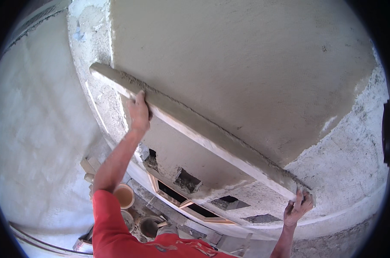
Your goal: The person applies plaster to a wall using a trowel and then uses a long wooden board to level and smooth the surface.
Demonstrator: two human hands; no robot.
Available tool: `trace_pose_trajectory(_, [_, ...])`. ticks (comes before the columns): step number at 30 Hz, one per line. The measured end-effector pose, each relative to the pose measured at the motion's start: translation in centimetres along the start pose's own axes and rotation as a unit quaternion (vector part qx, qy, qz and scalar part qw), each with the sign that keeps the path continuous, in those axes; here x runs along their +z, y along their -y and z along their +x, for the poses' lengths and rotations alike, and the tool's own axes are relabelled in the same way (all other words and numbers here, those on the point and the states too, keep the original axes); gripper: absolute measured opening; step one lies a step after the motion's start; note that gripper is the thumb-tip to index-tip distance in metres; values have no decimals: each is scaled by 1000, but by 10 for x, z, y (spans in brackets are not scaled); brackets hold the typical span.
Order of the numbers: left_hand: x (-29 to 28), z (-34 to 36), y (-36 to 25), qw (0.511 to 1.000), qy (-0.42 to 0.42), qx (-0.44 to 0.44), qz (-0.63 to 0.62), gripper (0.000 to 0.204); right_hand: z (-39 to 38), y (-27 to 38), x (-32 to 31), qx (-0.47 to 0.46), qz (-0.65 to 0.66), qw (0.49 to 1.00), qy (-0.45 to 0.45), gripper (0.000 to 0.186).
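A long straightedge board [195,122] lies slantwise against a wall of wet grey plaster [246,64], its left end higher than its right. Loose mortar has gathered along its upper edge. My left hand [139,112] grips the board left of its middle, fingers wrapped over the edge. Near the lower right end, my right hand [299,205] is closed round the board too. Smoothed plaster shows above the board, and a narrower plastered strip lies below it.
Square holes [187,179] and a wooden frame [173,194] with dark openings sit low in the wall. Buckets [124,195] stand on the floor at lower left. Bare rough wall [350,150] lies to the right; another pale wall [36,129] rises on the left.
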State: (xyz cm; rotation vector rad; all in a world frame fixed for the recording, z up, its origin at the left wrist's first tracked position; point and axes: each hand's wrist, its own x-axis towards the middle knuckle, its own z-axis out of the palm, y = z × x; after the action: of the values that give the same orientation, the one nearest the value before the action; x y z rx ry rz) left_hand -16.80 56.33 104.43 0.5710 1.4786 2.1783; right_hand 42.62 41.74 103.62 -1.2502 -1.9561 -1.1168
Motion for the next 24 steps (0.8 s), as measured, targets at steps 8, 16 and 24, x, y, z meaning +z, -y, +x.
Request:
trace_pose_trajectory(8, [33,69,-118,995,-21,52,-84,44,124,-6,-38,-14,-97,990,-104,39])
trace_pose_trajectory(16, [46,170,-274,983,56,143,-104,24,268,0,-93,-28,-88,990,-108,44])
trace_pose_trajectory(24, [46,93,-222,991,61,115,-21,45,200,-22,-77,7,-80,995,-64,42])
